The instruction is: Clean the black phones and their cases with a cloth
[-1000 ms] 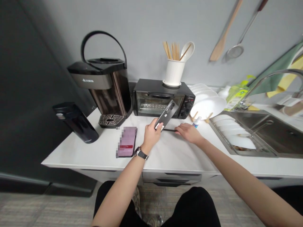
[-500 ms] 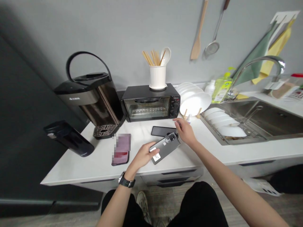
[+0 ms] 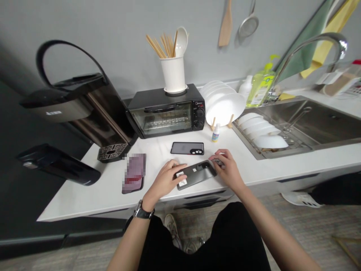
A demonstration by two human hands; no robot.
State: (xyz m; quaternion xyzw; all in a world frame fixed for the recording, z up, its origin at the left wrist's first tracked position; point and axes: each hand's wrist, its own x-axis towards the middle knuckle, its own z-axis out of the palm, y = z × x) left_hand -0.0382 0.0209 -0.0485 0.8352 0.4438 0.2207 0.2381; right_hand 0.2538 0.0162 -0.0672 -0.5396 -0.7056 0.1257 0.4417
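A grey phone (image 3: 199, 175) with a white label lies back up near the counter's front edge. My left hand (image 3: 167, 177), with a watch on the wrist, grips its left end between thumb and fingers. At the phone's right end, by the camera lenses, my right hand (image 3: 226, 167) has its fingers bent round something small and dark that I cannot make out. Behind the phone is a black-rimmed phone case (image 3: 183, 148). A small white bottle (image 3: 216, 133) stands behind my right hand. Left of my left hand lies a blurred purple phone (image 3: 134, 171).
A toaster oven (image 3: 166, 116) carries a white utensil holder (image 3: 173, 73). At left are a water dispenser (image 3: 93, 109) and a dark flask (image 3: 64, 167). White plates (image 3: 225, 107) stand in a rack beside the sink (image 3: 327, 122), which holds bowls. A person's shoe shows below right.
The grey phone has come down flatter to the counter under my left hand. My right hand has moved forward of the case to the phone's right end, uncovering the case and bottle. The view has shifted.
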